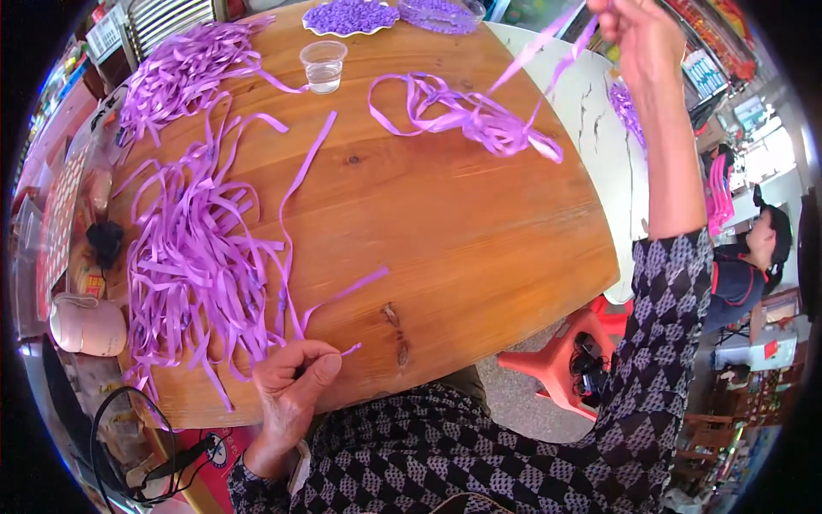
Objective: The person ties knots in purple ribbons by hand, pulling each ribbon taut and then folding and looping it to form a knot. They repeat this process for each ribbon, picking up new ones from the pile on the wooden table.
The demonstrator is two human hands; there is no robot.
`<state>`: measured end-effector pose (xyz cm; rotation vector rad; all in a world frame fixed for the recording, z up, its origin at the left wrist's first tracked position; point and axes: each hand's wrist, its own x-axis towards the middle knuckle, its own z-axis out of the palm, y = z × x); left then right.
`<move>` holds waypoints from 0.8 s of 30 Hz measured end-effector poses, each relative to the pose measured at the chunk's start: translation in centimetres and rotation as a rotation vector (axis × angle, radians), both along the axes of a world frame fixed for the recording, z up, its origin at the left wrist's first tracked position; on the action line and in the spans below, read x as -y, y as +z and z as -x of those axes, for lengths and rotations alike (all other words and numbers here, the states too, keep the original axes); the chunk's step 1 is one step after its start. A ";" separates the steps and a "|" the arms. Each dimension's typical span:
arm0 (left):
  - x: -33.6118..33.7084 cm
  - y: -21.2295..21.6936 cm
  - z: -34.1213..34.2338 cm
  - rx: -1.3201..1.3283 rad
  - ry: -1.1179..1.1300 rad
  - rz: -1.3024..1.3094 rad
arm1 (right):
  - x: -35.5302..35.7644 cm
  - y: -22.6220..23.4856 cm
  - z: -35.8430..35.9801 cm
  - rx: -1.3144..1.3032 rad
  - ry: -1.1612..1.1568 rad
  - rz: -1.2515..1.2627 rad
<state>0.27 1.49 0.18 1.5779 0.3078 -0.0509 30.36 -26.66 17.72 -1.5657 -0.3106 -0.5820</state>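
We have the left hand (295, 377) low at the near edge of the round wooden table (479, 248), its fingers curled shut and pinching the end of a purple ribbon strip (295, 184) between thumb and forefinger, and that strip runs away from the fingertips across the wood toward the far side. Just beyond those fingers, out to their left, lies the big loose heap of purple strips (193, 265), and its nearest ends touch the knuckles. Up high, the right hand (638, 34) is raised well above the table, fingers closed on the top of two purple strands (548, 43) that hang down from the grip to a tangled bundle (471, 116) resting on the wood below it. Farther from both hands, we see a clear plastic cup (324, 65) standing upright, a second heap of strips (184, 77) beside it, and a scalloped white dish of purple beads (351, 17) at the far rim.
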 end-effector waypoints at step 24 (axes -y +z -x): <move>0.9 0.7 -0.1 -0.041 0.041 0.041 | 2.0 -8.2 -4.1 -0.248 0.112 0.983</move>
